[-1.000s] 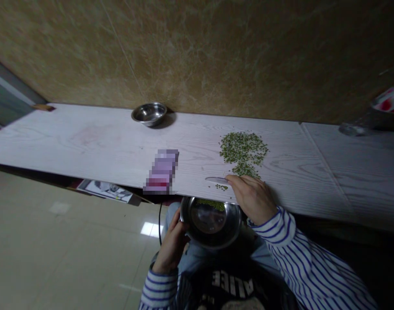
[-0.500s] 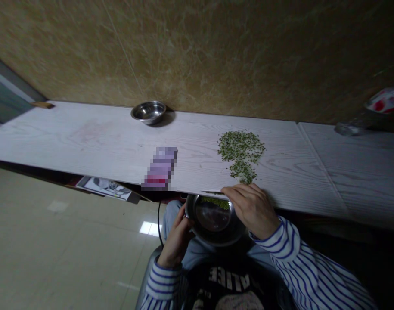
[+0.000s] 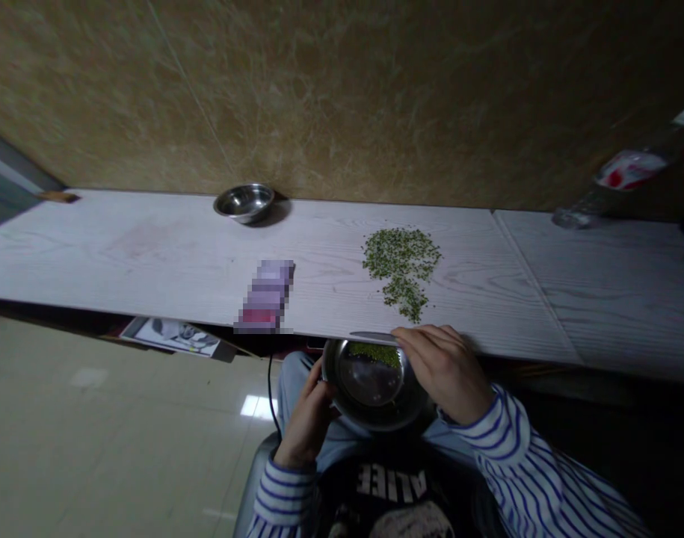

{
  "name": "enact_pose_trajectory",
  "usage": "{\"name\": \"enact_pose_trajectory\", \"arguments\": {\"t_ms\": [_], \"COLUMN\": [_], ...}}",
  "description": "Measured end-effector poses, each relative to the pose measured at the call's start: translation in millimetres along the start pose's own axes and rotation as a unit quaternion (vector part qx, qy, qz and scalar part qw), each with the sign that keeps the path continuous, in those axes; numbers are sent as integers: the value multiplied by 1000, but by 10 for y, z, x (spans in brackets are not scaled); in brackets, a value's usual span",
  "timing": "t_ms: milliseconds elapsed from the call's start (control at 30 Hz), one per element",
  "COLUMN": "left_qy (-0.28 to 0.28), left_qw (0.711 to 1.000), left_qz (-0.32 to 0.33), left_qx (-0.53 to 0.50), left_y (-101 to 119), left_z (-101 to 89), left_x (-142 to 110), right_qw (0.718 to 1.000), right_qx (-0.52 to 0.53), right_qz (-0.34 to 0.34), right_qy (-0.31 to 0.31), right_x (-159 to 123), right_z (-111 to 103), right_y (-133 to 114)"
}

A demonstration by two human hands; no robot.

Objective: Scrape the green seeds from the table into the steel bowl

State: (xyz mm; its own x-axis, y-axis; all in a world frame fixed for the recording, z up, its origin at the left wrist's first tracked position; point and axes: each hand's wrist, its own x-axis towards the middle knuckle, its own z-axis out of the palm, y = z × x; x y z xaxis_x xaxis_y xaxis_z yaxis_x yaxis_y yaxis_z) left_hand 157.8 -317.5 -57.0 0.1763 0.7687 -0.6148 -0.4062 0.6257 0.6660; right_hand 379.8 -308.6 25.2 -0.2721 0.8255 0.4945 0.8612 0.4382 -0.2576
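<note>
Green bits [image 3: 401, 258] far-left of right hand [image 3: 445, 366]
It pinches a blade [image 3: 372, 336] pointing left; left hand [image 3: 308, 418] clamps near bowl [image 3: 369, 411].

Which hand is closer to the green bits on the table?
Right. The right hand is just this side of the green bits; the left hand is farther, holding the big bowl.

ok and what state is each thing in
Large bowl, gripped by left hand
Thin blade, gripped in right hand
Green bits, scattered on table, some in bowl
Small bowl, upright
Bottle, standing, capped
Purple item, lying flat, pixelated
</note>
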Motion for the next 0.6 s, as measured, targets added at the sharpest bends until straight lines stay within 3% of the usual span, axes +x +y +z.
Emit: {"name": "enact_pose_trajectory", "arguments": {"t_ms": [167,333,467,600], "left_qy": [-9,14,1,20], "left_qw": [1000,1000,999,999], "left_qz": [-24,1,-34,-9], "left_qx": [0,-12,37,41], "left_y": [-132,-211,-286,-401], "left_z": [-36,-70,-66,-76], "left_x": [-1,-40,-69,-68], "right_qw": [997,990,983,970], "right_qx": [6,8,40,72], "right_qz": [50,94,147,209], "right_qy": [63,107,103,104], "right_x": [-109,-223,-321,-415], "right_z": [-72,-181,-233,-256], "right_y": [165,289,338,397]}}
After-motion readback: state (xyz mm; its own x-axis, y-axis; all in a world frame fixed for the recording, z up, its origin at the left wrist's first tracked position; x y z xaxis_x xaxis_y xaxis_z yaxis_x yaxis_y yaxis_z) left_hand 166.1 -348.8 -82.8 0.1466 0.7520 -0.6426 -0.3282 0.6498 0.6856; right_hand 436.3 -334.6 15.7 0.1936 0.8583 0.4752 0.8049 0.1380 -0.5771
